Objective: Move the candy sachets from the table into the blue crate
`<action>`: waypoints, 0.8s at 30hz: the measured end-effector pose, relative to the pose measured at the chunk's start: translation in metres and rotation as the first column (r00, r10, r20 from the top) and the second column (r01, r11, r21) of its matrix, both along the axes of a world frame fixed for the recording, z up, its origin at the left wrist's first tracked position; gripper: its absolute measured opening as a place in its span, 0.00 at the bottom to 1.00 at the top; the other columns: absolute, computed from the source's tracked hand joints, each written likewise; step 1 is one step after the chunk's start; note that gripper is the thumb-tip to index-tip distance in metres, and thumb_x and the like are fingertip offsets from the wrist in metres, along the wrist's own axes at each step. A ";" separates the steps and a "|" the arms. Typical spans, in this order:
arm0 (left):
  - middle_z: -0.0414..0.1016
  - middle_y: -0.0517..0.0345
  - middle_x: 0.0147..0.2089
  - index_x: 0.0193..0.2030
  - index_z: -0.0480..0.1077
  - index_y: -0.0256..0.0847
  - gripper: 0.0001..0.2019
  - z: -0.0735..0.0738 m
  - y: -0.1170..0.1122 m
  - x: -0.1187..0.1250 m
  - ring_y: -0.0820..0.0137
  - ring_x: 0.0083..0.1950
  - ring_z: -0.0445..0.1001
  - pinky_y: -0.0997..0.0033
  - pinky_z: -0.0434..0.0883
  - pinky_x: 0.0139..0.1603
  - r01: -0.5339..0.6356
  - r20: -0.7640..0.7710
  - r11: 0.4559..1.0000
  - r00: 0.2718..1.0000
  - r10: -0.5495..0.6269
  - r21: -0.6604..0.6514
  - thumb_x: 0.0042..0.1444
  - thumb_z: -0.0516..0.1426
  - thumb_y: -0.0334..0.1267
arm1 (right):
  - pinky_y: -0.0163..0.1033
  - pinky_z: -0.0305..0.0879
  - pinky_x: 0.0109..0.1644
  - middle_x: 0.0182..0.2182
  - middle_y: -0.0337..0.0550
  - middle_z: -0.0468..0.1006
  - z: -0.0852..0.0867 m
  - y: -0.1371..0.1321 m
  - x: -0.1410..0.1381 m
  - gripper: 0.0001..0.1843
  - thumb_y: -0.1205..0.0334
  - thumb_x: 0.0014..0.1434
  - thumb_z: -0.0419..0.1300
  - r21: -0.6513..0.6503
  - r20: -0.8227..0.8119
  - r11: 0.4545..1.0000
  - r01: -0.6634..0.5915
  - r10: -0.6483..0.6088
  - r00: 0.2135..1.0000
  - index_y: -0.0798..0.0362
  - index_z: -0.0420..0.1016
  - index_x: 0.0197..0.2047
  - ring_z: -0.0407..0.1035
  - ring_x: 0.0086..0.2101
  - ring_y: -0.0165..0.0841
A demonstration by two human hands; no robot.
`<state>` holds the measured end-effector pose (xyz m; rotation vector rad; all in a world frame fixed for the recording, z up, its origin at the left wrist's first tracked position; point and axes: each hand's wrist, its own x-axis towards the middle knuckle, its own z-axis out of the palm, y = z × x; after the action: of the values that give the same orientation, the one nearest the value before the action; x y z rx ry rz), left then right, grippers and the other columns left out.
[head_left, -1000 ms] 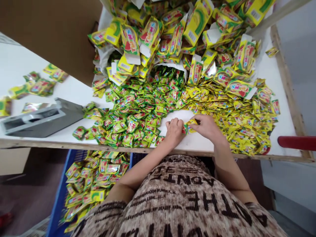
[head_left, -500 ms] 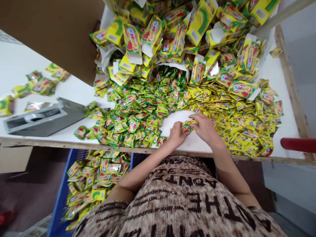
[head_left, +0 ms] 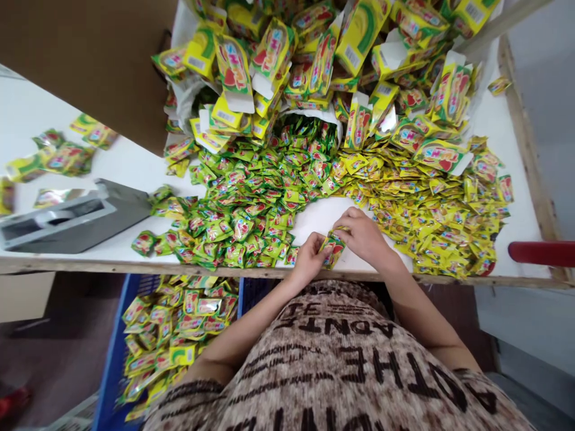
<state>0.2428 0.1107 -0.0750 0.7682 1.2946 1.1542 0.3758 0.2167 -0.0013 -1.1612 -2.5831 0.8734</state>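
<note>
My left hand [head_left: 308,258] and my right hand [head_left: 363,235] meet near the front edge of the white table [head_left: 516,155]. Together they pinch a small stack of sachets [head_left: 333,248], green, yellow and red. Both hands have their fingers closed round it. A heap of green sachets [head_left: 251,206] lies just left of my hands. To the right spreads a heap of yellow sachets [head_left: 442,215]. A small bare patch of table sits between the heaps, right behind my hands.
Folded yellow-green cartons [head_left: 323,57] pile up at the back of the table. A grey tape dispenser [head_left: 67,218] sits at the left. Below the table edge a blue crate [head_left: 112,359] holds packed sachets. A brown cardboard sheet [head_left: 90,54] leans back left. A red bar [head_left: 541,252] juts in at right.
Both hands have drawn the sachet stack a little toward me, closer to the table's front edge, and the stack has tilted more upright between the fingers.
</note>
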 end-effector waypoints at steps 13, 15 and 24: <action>0.74 0.57 0.42 0.45 0.70 0.36 0.18 0.009 -0.002 -0.010 0.69 0.45 0.70 0.72 0.65 0.50 0.064 0.290 0.997 0.954 -0.076 0.047 0.52 0.65 0.43 | 0.44 0.66 0.46 0.38 0.46 0.75 -0.010 0.001 0.006 0.03 0.64 0.57 0.65 -0.029 -0.269 0.997 -0.077 0.067 0.961 0.51 0.80 0.34 0.69 0.41 0.38; 0.74 0.58 0.40 0.43 0.71 0.36 0.16 0.009 -0.002 -0.012 0.70 0.44 0.69 0.73 0.65 0.49 0.067 0.239 0.996 0.968 -0.081 0.066 0.52 0.64 0.43 | 0.48 0.65 0.50 0.42 0.49 0.76 -0.018 -0.003 0.007 0.05 0.64 0.58 0.64 -0.022 -0.223 0.985 -0.172 0.162 0.961 0.51 0.81 0.31 0.67 0.45 0.41; 0.78 0.54 0.42 0.42 0.75 0.36 0.18 0.016 -0.006 -0.018 0.68 0.45 0.73 0.70 0.67 0.52 0.033 0.409 0.993 0.912 0.016 -0.113 0.55 0.60 0.50 | 0.37 0.67 0.28 0.28 0.39 0.75 -0.028 -0.028 0.025 0.14 0.51 0.55 0.65 -0.620 -0.347 0.762 0.187 -0.480 0.806 0.51 0.76 0.40 0.69 0.25 0.31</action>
<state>0.2249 0.1047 -0.0588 0.4129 0.9929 1.1474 0.4009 0.1883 -0.0296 -1.2742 -1.6578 1.6435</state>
